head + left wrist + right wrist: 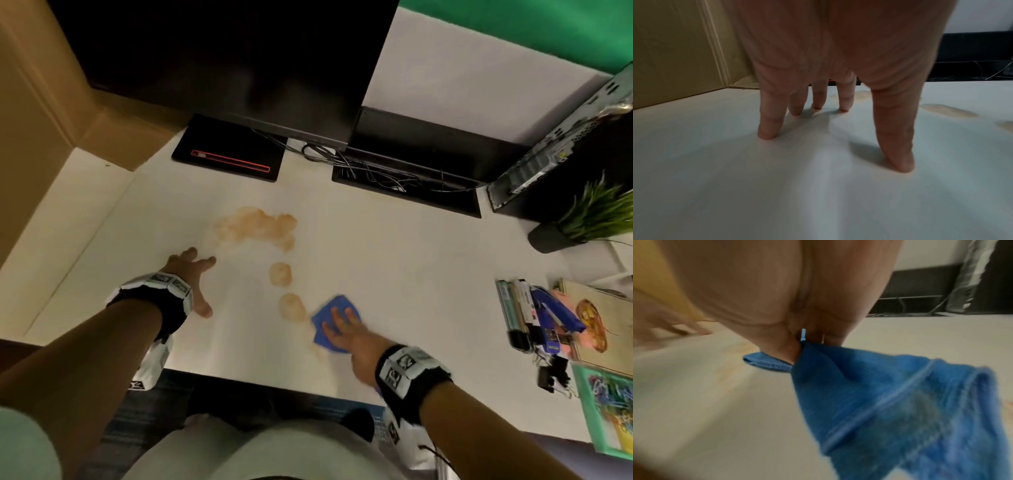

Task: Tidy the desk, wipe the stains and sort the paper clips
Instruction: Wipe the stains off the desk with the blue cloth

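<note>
Orange-brown stains (260,226) spread over the middle of the white desk (394,260), with two smaller blots (280,274) below them. My right hand (342,325) presses flat, fingers straight, on a blue cloth (329,303) just right of the lowest blot (292,307). The right wrist view is blurred and shows the cloth (890,394) bunched under my palm. My left hand (197,281) rests spread on the desk left of the stains, its fingertips (768,134) touching the surface and holding nothing. Coloured paper clips (613,394) lie in a green tray (582,404) at the right edge.
Pens and a blue stapler (534,315) lie on papers at the right, with black binder clips (555,373) below. A potted plant (555,236) and computer tower (565,144) stand at back right. A monitor (239,51), its base (229,154) and cables (376,168) fill the back. Cardboard box (41,102) at left.
</note>
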